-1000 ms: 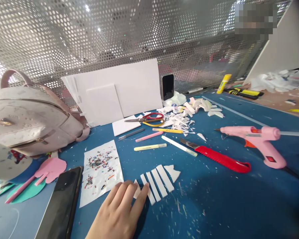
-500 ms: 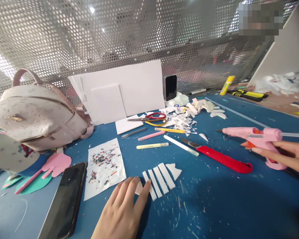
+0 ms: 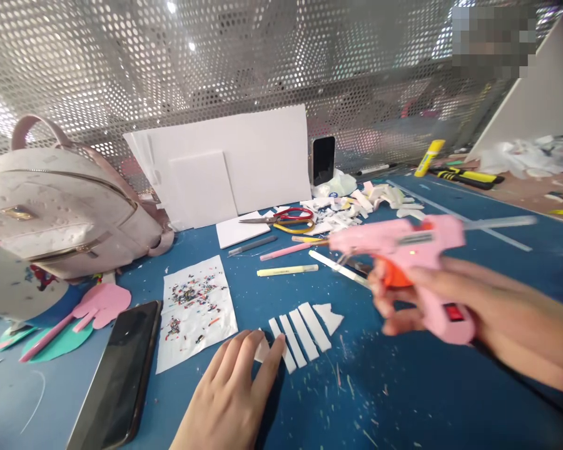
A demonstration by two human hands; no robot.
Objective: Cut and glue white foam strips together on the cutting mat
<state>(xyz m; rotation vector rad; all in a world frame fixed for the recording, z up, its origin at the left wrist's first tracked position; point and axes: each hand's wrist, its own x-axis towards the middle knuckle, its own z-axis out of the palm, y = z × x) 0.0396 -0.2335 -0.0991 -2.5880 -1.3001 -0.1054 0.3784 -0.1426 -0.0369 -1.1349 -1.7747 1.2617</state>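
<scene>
My right hand [image 3: 403, 306] grips a pink hot glue gun [image 3: 385, 240] by its handle, with fingers at the orange trigger. The gun is raised above the table, its nozzle pointing left, and a clear glue stick [image 3: 502, 222] sticks out behind. My left hand [image 3: 229, 387] lies palm down on the blue table, fingers stretched out and thumb apart. A small white scrap [image 3: 261, 350] shows between thumb and forefinger. Its thumb tip touches or nearly touches the leftmost of several white foam strips [image 3: 312, 328]. A notched white piece [image 3: 328, 317] lies to their right.
Behind are highlighters [image 3: 287, 270], scissors [image 3: 281, 219], foam scraps [image 3: 338, 212] and white boards [image 3: 272, 165]. A utility knife is mostly hidden behind the glue gun. Left are a sheet with tiny coloured bits [image 3: 197, 312], a phone [image 3: 117, 375], and a backpack [image 3: 65, 206].
My right hand has brought the glue gun leftward and closer, now gripping its handle fully; it covers the red knife. My left hand stays in place.
</scene>
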